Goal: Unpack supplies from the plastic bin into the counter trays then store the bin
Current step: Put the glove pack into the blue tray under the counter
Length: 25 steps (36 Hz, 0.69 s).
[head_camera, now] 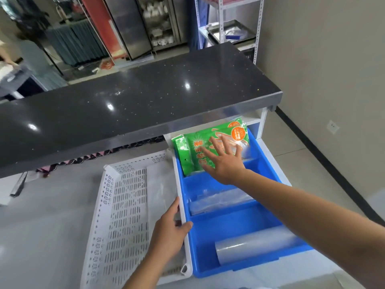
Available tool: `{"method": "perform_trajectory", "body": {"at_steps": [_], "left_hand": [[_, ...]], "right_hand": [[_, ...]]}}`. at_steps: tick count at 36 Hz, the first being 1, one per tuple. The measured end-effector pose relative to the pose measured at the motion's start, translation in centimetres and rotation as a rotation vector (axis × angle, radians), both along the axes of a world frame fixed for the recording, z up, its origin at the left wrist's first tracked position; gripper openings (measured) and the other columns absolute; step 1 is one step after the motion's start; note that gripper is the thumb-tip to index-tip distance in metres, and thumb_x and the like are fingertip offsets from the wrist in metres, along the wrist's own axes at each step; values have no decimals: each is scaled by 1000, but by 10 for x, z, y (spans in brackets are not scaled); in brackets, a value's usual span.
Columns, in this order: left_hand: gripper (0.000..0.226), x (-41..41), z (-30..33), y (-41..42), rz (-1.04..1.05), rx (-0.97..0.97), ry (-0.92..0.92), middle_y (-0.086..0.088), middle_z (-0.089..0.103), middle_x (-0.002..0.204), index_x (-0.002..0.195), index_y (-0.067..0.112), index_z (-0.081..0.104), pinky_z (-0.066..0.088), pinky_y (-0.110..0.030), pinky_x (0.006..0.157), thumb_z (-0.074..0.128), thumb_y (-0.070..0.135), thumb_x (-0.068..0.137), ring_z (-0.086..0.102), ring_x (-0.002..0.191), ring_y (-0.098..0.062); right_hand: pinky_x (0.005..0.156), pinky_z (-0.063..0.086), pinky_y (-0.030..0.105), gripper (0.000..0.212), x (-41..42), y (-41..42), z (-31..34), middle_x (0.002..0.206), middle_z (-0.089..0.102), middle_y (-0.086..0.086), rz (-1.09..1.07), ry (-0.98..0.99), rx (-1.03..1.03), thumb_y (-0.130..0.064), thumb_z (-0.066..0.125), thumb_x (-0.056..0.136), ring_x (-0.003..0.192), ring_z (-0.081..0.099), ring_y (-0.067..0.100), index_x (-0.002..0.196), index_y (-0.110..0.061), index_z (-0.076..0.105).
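Step in hand: I am settling the green packets (210, 151) into the far compartment of the blue tray (268, 217), under the edge of the dark counter (129, 105).
Right hand (224, 161): my fingers are spread and straight, laid flat on the face of the front packet; I press it, I do not clasp it.
Left hand (169, 232): my thumb and fingers are hooked over the right rim of the white bin (120, 215), holding it steady beside the tray.
Where the supplies lie: the packets stand leaning in the far compartment; a clear film bundle (218, 200) lies in the next one toward me, and a clear roll (250, 247) rests in the nearest.
Bin: it looks nearly emptied; something clear may lie along its right side, but I cannot tell what.
Doing it well: I should push evenly with the whole palm so the packets slide back together and stand behind the divider, not buckle or ride over it.
Risk: slick packets may spring forward once I lift off, so I judge a slow release best.
Next: check the bin before storing it.
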<state>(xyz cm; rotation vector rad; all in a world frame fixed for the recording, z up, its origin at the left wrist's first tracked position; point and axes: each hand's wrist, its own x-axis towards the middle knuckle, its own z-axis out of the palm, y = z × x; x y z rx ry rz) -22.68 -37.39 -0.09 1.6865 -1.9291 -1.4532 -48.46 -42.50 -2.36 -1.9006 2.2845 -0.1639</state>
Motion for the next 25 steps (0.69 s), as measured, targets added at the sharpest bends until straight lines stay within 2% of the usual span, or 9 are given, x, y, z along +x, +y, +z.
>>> {"method": "perform_trajectory", "body": {"at_steps": [2,4,6,10,13,16,20,22,25], "left_hand": [[81,0,1,0,-1,6,-9,38,53,109,152,43,29,55,-14,62,70,12,89,66,77,16],[81,0,2,0,8,21,-27,44,48,102,151,44,29,59,-20,67,70,12,89,67,78,14],[81,-1,3,1,16,29,-44,42,49,102,152,44,28,63,-31,75,69,13,90,69,81,7],[81,-3,3,1,28,12,-58,39,54,104,151,46,27,62,-46,75,69,15,88,72,91,-20],[81,-3,0,0,30,7,-48,25,56,127,151,47,26,63,-41,76,69,18,88,73,85,-9],[82,1,-4,-2,18,11,2,20,59,129,150,47,27,62,-39,81,70,17,87,73,89,-7],[75,8,5,-4,-83,-30,-9,10,59,137,148,46,36,57,-32,92,70,17,87,68,108,-11],[71,17,16,0,-110,-95,-49,7,55,144,147,44,36,48,-26,98,69,26,87,58,126,-14],[68,46,36,10,-122,-260,-82,11,47,151,149,41,35,34,-18,98,66,37,89,48,134,-10]], "right_hand": [[111,-6,72,65,-1,-3,-2,165,-14,-3,-5,-5,1,-74,11,90,146,-28,31,150,-53,-2],[112,-4,72,66,-1,-4,-4,165,-15,-3,-2,-13,-1,-75,11,89,145,-29,31,150,-54,-2],[112,-3,72,66,-3,-4,-7,165,-15,-3,7,-15,-10,-76,10,89,145,-30,31,150,-54,-3],[113,-2,70,67,-6,-3,-10,165,-12,-4,19,-41,-22,-76,13,88,146,-28,29,150,-55,2],[115,2,66,66,-5,0,-1,166,-2,-4,11,-96,-24,-74,21,89,151,-15,27,151,-52,11],[116,5,62,67,4,8,18,166,9,-2,-14,-181,-1,-68,32,92,152,-2,28,153,-44,17],[118,14,55,65,37,34,54,161,28,-1,-32,-295,-14,-57,48,93,150,15,27,151,-33,31],[117,18,51,62,62,52,72,157,37,-2,-17,-347,-44,-52,52,93,148,21,27,148,-29,38],[116,23,49,56,110,80,93,150,47,-3,10,-400,-100,-47,57,92,146,26,26,142,-26,48]]}}
